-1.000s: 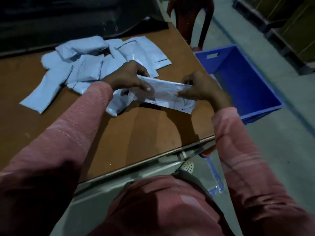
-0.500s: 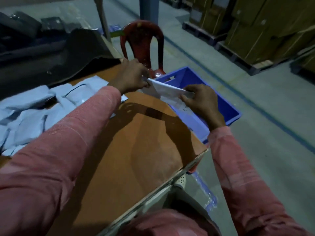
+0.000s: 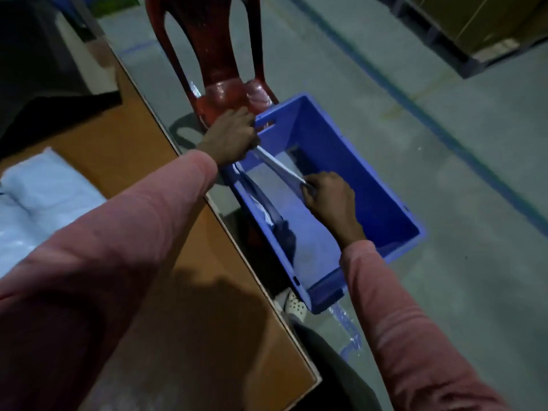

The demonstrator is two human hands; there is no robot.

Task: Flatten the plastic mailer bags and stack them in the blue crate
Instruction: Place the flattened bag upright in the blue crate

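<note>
**Q:** What does the head camera show?

**A:** Two hands hold one white mailer bag (image 3: 280, 167) stretched above a blue crate (image 3: 341, 161) on the floor (image 3: 444, 262). The left hand (image 3: 229, 134) has its fingers curled round the far end. The right hand (image 3: 329, 194) pinches the near end, inside the crate.

**Q:** What is in the crate?

**A:** Pale flat bags (image 3: 308, 241) lie on its bottom. More bags (image 3: 44, 197) lie on the brown table (image 3: 133, 149) to the left. A red chair (image 3: 228, 93) stands behind the crate.
</note>
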